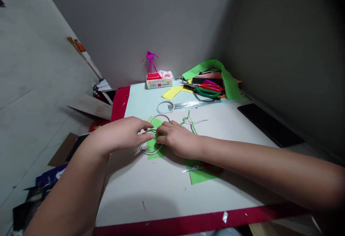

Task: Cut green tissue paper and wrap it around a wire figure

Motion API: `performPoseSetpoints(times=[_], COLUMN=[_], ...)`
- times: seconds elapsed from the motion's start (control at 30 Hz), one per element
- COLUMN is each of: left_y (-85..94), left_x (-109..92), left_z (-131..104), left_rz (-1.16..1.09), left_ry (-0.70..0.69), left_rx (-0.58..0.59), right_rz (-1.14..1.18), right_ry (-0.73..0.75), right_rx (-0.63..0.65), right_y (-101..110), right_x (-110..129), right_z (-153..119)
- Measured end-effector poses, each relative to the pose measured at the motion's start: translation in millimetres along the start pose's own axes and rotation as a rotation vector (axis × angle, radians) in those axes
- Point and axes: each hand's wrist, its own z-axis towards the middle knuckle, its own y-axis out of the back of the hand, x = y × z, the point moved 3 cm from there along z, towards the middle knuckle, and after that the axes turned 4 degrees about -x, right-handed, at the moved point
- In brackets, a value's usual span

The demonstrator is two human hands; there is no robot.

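My left hand [130, 132] has its thumb and index finger on the rim of a thin white tape ring [148, 153]. My right hand [178, 139] is closed right beside it, fingertips curled at the ring's right side; whatever they pinch is hidden. Under both hands lies a piece of bright green paper or cloth [152, 155]. A second white ring [161, 115] sits just behind my fingertips, partly over the green piece. Another green piece [201, 178] shows below my right forearm, with small scissors [192, 169] lying on it, their handles in shadow.
Behind my hands are another ring [165, 107], a bundle of thin wires [188, 104] and a green wire shape [185, 118]. Farther back stand a small box [159, 82] with a magenta figure [150, 59] and green-handled scissors [207, 92] in a pile. A black phone [269, 124] lies right.
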Motion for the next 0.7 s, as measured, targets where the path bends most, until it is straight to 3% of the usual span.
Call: performPoseSetpoints(times=[0.13, 0.23, 0.43, 0.6, 0.7], left_y=[-1.2, 0.0, -2.4, 3.9, 7.7], left_x=[-1, -4, -21, -37, -41], left_z=[-4, -9, -17, -21, -25], left_rz=[-0.001, -0.027, -0.104, -0.203, -0.267], left_ry=[-0.04, -0.063, -0.153, -0.307, -0.291], left_rx=[0.052, 0.028, 0.069, 0.086, 0.087], right_rz=[-0.01, 0.004, 0.098, 0.12, 0.133], right_ry=[0.054, 0.088, 0.033, -0.045, -0.146], right_rx=[-0.027, -0.07, -0.27, -0.424, -0.462], right_y=[0, 8, 26, 57, 78], right_x=[-2, -1, -5, 1, 7], right_z=[3, -1, -8, -27, -57])
